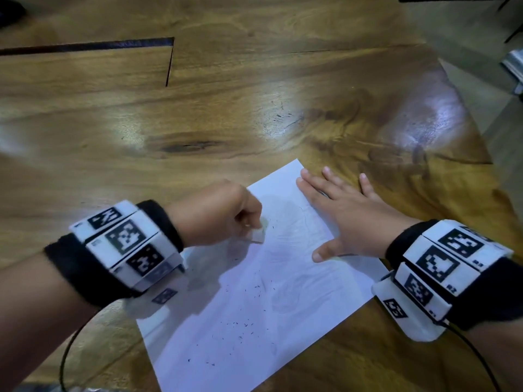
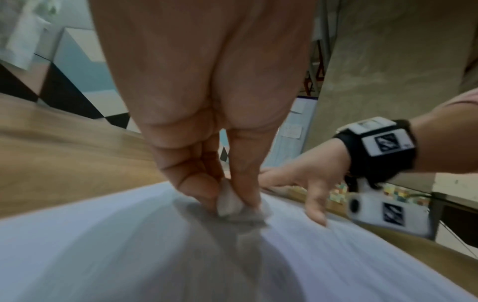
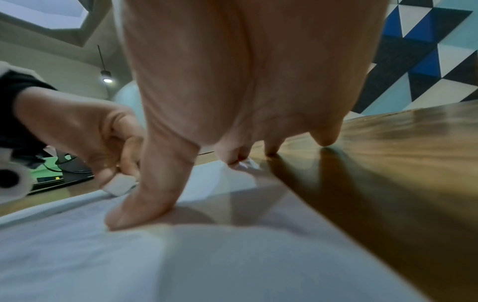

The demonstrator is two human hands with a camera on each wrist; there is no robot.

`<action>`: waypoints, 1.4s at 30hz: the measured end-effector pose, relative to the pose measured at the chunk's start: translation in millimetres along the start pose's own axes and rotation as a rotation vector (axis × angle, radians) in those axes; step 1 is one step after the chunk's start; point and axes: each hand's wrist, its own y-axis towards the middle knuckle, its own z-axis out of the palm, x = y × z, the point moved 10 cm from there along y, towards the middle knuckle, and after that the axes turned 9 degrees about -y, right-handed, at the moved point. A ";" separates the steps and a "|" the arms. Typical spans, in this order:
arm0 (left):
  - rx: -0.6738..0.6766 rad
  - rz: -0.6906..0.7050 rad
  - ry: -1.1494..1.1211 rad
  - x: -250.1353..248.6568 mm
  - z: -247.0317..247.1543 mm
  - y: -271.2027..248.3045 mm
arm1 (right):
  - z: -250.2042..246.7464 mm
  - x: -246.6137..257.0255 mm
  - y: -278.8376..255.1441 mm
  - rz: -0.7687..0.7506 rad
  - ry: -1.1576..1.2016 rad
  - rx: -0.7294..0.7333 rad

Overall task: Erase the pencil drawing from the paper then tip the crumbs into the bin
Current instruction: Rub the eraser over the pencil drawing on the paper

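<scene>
A white sheet of paper (image 1: pixel 254 321) lies tilted on the wooden table, with faint pencil lines and dark eraser crumbs (image 1: pixel 240 325) scattered over its lower half. My left hand (image 1: pixel 223 216) pinches a small white eraser (image 1: pixel 258 235) and presses it onto the paper's upper left part; the eraser (image 2: pixel 229 201) shows between thumb and fingers, and again as the white eraser (image 3: pixel 119 184) in the right wrist view. My right hand (image 1: pixel 339 210) lies flat with spread fingers, pressing the paper's upper right corner, its thumb (image 3: pixel 145 200) on the sheet and outer fingers on the wood.
The wooden table (image 1: pixel 198 123) stretches ahead, with a dark slot (image 1: pixel 169 60) at the far left and its edge at the right (image 1: pixel 481 131). Black cables (image 1: pixel 68 349) run from both wristbands. No bin is in view.
</scene>
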 end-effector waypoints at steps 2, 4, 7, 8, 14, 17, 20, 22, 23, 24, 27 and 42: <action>-0.096 0.026 -0.011 -14.1 -18.1 18.4 | 0.2 0.6 0.0 0.003 0.001 0.006; -0.206 0.037 0.007 -27.7 -35.6 43.4 | 0.6 0.4 -0.1 0.010 0.002 0.010; -0.221 -0.002 0.013 -30.0 -32.7 57.4 | 0.4 0.5 -0.4 0.014 -0.009 0.018; -0.214 0.013 0.005 -28.0 -27.1 51.4 | 0.1 0.3 -0.7 0.014 -0.013 0.018; 0.073 0.039 0.024 -15.6 18.7 3.8 | 0.1 0.3 0.0 0.009 -0.007 0.009; -0.143 0.085 0.009 -25.2 -17.4 31.9 | 0.2 0.3 0.3 0.012 -0.009 0.010; -0.234 0.112 0.049 -33.3 -27.8 52.4 | 0.2 0.3 0.4 0.015 -0.011 0.018; -0.200 0.136 0.050 -29.7 -15.7 41.4 | 0.7 -0.6 0.2 0.014 0.004 0.013; -0.166 0.164 0.043 -28.0 -7.0 27.5 | 0.9 -0.5 0.1 0.012 0.011 0.012; -0.122 0.192 0.032 -25.5 3.2 10.9 | 1.0 0.0 0.1 0.010 0.017 0.015; 0.038 0.191 -0.007 -17.1 29.8 -31.6 | 1.6 -0.1 -0.3 0.008 0.021 0.023; 0.009 0.128 -0.011 -8.1 34.1 -38.1 | 1.7 1.0 -0.2 0.001 0.041 0.023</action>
